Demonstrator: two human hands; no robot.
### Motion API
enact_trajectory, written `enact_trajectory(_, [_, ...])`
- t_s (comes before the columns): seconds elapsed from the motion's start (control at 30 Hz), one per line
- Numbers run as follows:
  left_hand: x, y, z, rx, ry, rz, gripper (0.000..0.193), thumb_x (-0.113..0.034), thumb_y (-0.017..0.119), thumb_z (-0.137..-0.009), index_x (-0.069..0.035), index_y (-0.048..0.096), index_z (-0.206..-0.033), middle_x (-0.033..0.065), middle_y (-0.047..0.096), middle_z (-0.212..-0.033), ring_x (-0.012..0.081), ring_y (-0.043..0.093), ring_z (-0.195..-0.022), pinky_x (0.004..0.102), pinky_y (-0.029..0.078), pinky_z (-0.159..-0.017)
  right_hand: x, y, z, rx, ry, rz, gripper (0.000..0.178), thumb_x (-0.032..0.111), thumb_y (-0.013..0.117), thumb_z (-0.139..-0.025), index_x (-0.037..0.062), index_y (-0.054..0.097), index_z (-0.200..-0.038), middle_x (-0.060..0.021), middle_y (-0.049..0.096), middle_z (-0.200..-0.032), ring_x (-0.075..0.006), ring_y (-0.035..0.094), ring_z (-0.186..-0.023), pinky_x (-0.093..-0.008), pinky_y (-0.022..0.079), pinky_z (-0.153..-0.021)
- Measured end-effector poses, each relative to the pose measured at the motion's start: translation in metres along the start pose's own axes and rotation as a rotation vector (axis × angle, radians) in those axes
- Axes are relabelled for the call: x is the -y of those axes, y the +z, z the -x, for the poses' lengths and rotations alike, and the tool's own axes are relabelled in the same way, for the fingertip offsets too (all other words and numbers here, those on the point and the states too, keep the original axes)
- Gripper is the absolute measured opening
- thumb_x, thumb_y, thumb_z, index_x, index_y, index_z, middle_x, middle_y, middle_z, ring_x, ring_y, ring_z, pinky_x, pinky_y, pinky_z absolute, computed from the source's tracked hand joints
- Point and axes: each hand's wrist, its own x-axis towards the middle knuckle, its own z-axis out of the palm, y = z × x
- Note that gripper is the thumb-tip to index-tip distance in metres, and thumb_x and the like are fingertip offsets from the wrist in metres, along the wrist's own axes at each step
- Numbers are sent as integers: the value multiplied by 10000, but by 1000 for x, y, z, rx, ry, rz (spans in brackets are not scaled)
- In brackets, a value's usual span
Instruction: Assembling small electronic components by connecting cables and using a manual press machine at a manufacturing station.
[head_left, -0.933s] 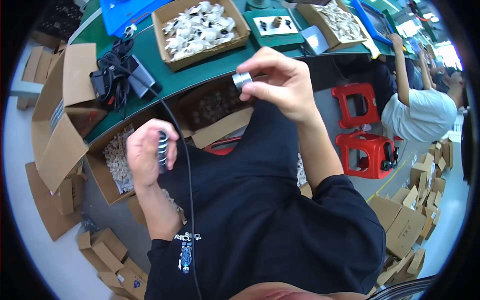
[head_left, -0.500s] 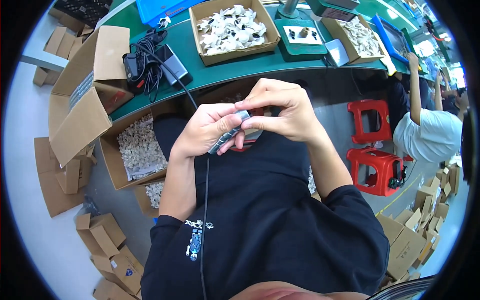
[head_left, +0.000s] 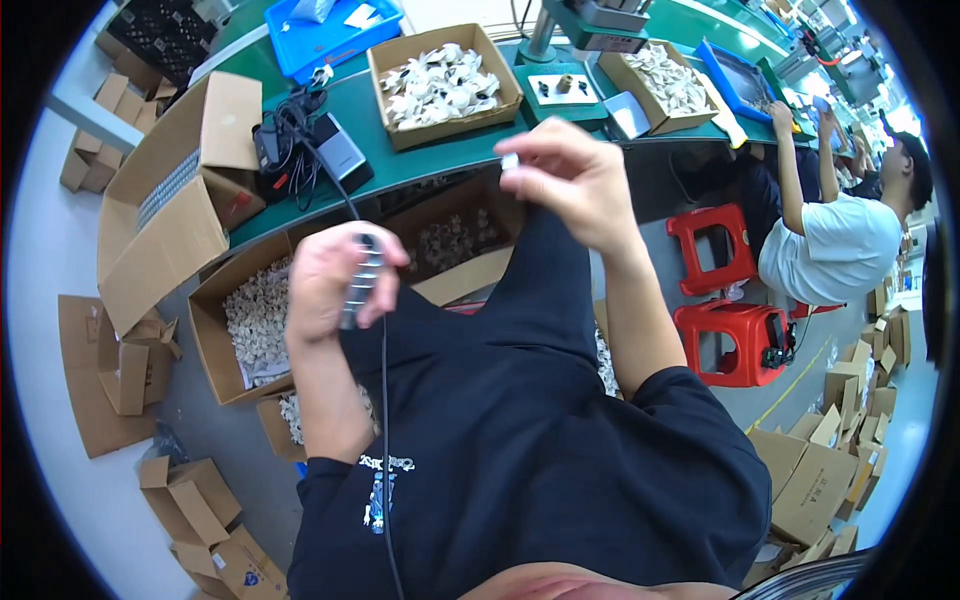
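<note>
My left hand (head_left: 320, 280) is closed around a short dark cylinder (head_left: 362, 283) with silver bands, held tilted above my lap. Up and to the right, my right hand (head_left: 580, 185) pinches a small whitish piece (head_left: 510, 162) between thumb and forefinger, too small to tell its kind. The two hands are well apart. Just beyond the right hand stands a green bench fixture (head_left: 560, 112) with a white plate and a brass-coloured part on it. A cardboard tray (head_left: 450, 127) of white plastic parts sits nearby on the bench.
A black cable (head_left: 385, 420) runs down past my left hand. On the green bench lie a power bank (head_left: 340, 150), a blue tray (head_left: 320, 50) and another parts box (head_left: 640, 85). Cartons of white parts (head_left: 255, 330) stand below. Red stools (head_left: 735, 345) and a co-worker (head_left: 835, 245) are at right.
My hands have separated. The left moved left with the banded cylinder; the right moved up toward the bench, a small whitish piece now showing in its pinch. The view has shifted slightly.
</note>
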Motion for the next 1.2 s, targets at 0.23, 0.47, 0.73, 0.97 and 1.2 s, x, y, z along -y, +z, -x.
enact_trajectory(0.23, [28,-62,61,-546,209,474,353,-363,407,-1033,-27,509,-992,14,408,-581,91,359,-400,224,309,-313,-73,-142,-69,-503,-72,900,252,148,767,-780,3,722,-981,-86,623,-846,-187,623,-741,-298,509,-710])
enact_trajectory(0.47, [129,-102,136,-1055,-166,477,352,-413,499,-976,-67,565,-979,-6,405,-583,94,343,-403,227,269,-331,-89,-150,-99,-464,-106,1037,268,211,770,-774,1,725,-933,-131,658,-892,-270,664,-805,-349,520,-755])
enact_trajectory(0.73, [142,-121,63,-958,-436,240,346,-430,532,-959,-86,569,-972,-11,445,-597,96,383,-421,244,285,-350,-72,-163,-104,-258,99,1016,246,219,727,-811,21,720,-958,-171,703,-910,-283,678,-860,-340,524,-794])
enact_trajectory(0.97, [177,-161,62,-941,-346,296,343,-428,531,-963,-88,577,-973,-13,446,-576,103,395,-409,242,286,-349,-59,-262,-115,-538,-65,1011,240,108,645,-825,42,693,-1050,-165,688,-1011,-312,656,-949,-376,516,-861])
enact_trajectory(1.2, [175,-149,62,-954,-205,438,339,-425,526,-970,-91,578,-956,-11,440,-558,99,397,-396,239,287,-338,-88,-320,-135,-259,-51,1599,309,10,605,-750,55,674,-1048,-144,602,-1202,-345,542,-1146,-417,451,-987])
